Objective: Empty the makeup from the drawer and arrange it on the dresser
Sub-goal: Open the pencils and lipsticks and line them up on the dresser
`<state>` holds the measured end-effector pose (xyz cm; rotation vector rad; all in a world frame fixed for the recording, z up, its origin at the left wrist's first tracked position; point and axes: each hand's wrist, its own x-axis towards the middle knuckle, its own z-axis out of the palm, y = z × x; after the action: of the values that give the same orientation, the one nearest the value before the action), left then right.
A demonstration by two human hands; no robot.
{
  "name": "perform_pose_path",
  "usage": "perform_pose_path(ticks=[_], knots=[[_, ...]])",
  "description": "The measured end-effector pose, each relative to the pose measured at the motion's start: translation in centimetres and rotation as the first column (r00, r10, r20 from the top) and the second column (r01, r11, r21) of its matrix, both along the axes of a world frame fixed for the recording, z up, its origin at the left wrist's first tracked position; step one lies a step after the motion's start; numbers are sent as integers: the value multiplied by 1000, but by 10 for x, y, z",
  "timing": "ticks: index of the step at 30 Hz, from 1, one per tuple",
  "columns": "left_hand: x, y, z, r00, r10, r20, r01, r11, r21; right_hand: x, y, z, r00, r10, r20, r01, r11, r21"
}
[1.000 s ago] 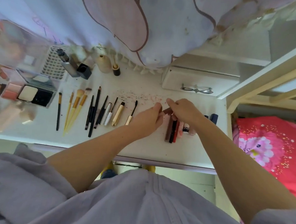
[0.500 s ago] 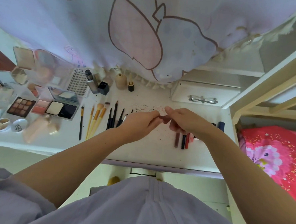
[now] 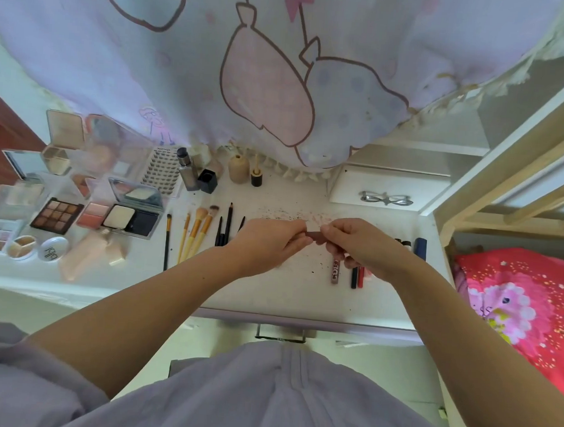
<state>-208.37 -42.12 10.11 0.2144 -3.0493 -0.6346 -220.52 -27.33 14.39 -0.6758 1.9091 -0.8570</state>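
Above the white dresser top (image 3: 288, 299), my left hand (image 3: 269, 242) and my right hand (image 3: 361, 248) each pinch one end of a short brownish-red lip tube (image 3: 313, 235). Most of the tube is hidden by my fingers. Below my right hand several lip tubes (image 3: 336, 272) lie side by side. To the left of my left hand lies a row of brushes and pencils (image 3: 200, 231). Palettes and compacts (image 3: 122, 216) fill the dresser's left end.
A small white drawer box (image 3: 387, 190) with a bow handle stands at the back right. Bottles (image 3: 239, 167) line the back under a hanging printed cloth (image 3: 269, 80). The drawer handle (image 3: 280, 333) shows below the front edge. A pink bed cover (image 3: 525, 310) lies to the right.
My head has tilted up, so more of the cloth and the dresser's left end shows. Both hands stay together on the lip tube, slightly above the row of lip tubes.
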Motion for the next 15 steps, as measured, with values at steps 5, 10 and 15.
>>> perform_pose_path(ticks=[5,10,15], knots=[[-1,-1,2,1000,-15,-23,15,1000,-11,0,3,5,996,-52,77,47,997,66],[-3,-3,2,999,-22,-25,21,999,-27,-3,5,4,998,-26,60,27,1000,-7],[-6,-5,5,998,-32,-48,30,999,-42,-6,3,4,999,-29,45,29,1000,-2]])
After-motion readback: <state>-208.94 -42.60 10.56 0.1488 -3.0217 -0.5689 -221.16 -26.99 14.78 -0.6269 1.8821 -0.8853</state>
